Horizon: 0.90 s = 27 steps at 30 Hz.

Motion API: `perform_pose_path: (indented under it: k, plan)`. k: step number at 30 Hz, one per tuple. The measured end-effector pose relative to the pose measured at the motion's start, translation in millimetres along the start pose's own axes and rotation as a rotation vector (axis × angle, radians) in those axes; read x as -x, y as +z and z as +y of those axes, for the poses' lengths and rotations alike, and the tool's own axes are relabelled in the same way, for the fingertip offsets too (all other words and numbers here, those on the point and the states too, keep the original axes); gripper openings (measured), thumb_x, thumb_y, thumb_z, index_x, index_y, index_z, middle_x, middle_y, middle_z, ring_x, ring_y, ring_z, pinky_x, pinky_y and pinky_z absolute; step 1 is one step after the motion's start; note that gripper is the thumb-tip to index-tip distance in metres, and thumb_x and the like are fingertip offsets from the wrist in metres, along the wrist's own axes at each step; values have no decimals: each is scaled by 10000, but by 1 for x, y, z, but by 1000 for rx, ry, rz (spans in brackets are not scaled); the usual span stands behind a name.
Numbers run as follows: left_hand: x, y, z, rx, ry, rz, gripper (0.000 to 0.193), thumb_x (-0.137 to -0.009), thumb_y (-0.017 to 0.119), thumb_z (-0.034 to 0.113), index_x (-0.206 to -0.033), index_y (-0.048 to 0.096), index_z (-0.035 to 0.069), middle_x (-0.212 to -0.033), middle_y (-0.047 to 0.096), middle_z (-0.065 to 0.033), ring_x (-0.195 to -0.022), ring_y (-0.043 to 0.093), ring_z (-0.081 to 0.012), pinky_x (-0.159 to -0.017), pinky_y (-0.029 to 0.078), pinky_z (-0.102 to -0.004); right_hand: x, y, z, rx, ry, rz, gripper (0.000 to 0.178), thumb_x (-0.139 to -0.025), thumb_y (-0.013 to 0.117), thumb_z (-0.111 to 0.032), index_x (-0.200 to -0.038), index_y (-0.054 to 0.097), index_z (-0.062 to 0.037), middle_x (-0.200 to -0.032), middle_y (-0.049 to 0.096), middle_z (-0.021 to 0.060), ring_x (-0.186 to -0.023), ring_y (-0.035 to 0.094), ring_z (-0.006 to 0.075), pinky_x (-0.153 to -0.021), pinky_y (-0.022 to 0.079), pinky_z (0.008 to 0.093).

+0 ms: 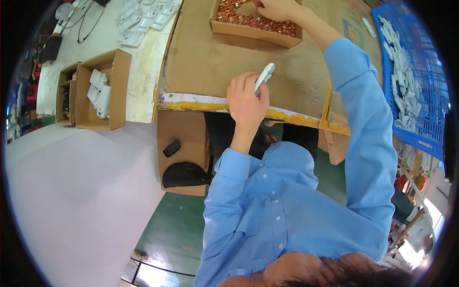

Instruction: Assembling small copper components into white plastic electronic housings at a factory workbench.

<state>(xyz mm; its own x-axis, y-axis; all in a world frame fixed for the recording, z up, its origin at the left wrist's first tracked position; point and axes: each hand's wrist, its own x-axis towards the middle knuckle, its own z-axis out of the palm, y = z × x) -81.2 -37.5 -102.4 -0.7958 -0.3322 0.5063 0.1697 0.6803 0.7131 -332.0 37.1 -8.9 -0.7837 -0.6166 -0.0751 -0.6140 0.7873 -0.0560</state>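
My left hand point(246, 99) is closed around a slim white plastic part point(265, 76), held upright over the near edge of the worktable point(201, 62). The part's upper end sticks out past my thumb and fingers. At the far side, my right hand point(278, 8) reaches into a shallow cardboard box point(256, 32) of small copper-coloured metal pieces point(282, 27). Its fingertips are drawn together among the pieces; whatever they pinch is too small to make out. A patch of the box's bottom shows beside those fingers.
A blue plastic crate point(420, 138) heaped with white parts point(404, 81) stands at the right. On the left, a pale table point(143, 62) carries more white plastic pieces point(143, 21) and an open cardboard box point(119, 91) with white parts inside. A carton with a black bag point(184, 174) sits below.
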Motion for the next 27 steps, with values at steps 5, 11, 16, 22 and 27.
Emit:
perform_pose_path:
  k: [5,11,16,22,27]
  plan:
    - [0,0,4,-11,7,-9,130,-803,659,92,-913,639,24,-986,656,-115,-913,596,-320,-804,478,-420,41,-21,22,-259,27,147,301,-764,721,-301,-799,650,-11,-904,691,210,-892,676,349,-743,524,430]
    - [4,-1,2,94,-11,-25,118,-818,636,66,-920,643,7,-982,653,-136,-907,610,-339,-804,484,-421,135,-10,16,-942,-72,200,45,-841,596,-58,-810,580,-30,-734,593,-27,-698,542,36,-615,445,220]
    - [5,-12,7,298,-233,28,122,-883,615,71,-936,633,-39,-960,668,-134,-867,655,-252,-771,507,-352,235,28,-13,-1378,135,226,26,-838,577,-30,-861,589,-34,-774,554,-48,-716,502,33,-649,424,208]
    - [46,-40,83,1127,-755,-335,292,-938,586,62,-1209,513,-15,-1090,651,-152,-920,671,-218,-757,558,-306,343,46,-52,-1857,274,235,72,-859,594,-29,-929,578,-38,-854,559,-30,-782,526,55,-708,437,214]
    - [84,-57,118,1123,-861,-564,458,-885,650,40,-1281,425,-1,-1099,631,-152,-926,675,-220,-757,580,-331,402,44,-72,-2008,347,314,73,-884,608,-22,-953,585,-24,-886,637,35,-790,577,84,-723,484,238]
